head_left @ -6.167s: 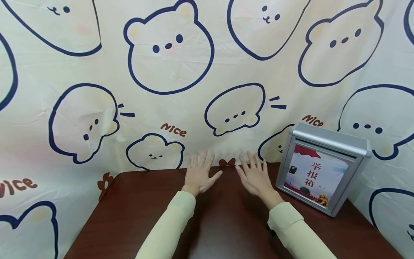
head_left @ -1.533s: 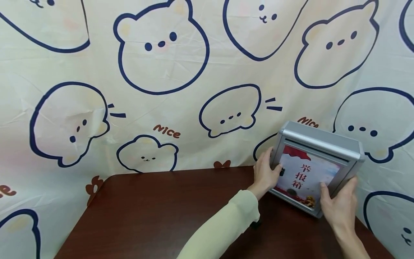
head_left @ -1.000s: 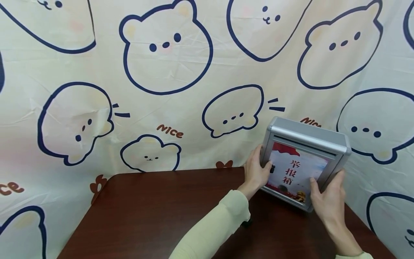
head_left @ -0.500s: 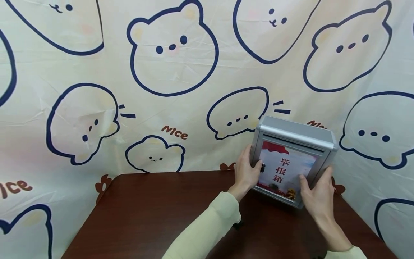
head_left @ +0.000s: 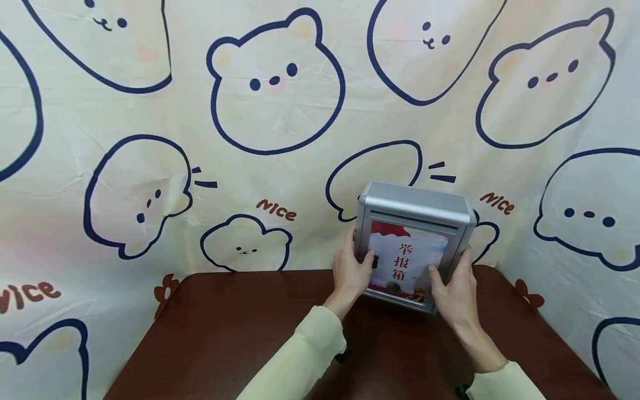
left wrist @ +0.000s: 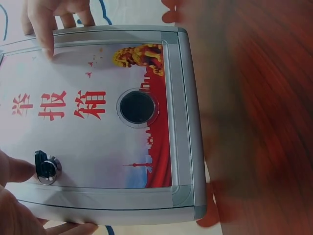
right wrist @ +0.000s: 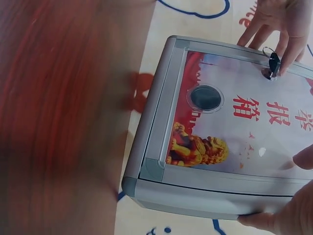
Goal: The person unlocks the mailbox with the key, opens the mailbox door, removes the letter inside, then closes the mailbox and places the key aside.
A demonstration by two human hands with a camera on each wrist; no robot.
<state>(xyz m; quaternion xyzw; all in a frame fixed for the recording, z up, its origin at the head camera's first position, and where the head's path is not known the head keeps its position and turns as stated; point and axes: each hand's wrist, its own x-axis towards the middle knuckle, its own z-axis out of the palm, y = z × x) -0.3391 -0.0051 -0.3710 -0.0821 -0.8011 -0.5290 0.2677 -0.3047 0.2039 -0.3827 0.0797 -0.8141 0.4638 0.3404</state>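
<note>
A silver metal report box [head_left: 420,203] hangs tilted over the table, held between both my hands. My left hand [head_left: 350,272] grips its left side, thumb on the front near a small lock with a key [left wrist: 47,169]. On the right side my right hand [head_left: 457,291] grips the frame, its thumb on the printed front panel [head_left: 400,261]. The panel bears red characters, a golden lion [right wrist: 198,147] and a round dark window [left wrist: 138,106]. A slot runs beneath the box's top edge. Fingers behind the box are partly hidden.
Below lies a dark red-brown wooden table [head_left: 225,333], its back edge against a cream cloth backdrop [head_left: 280,178] printed with bear outlines. The backdrop also closes in at the left and right sides.
Earlier the box stood at the table's right and both hands lay flat, apart from it. Now both hands grip it, and it has moved left toward the table's middle.
</note>
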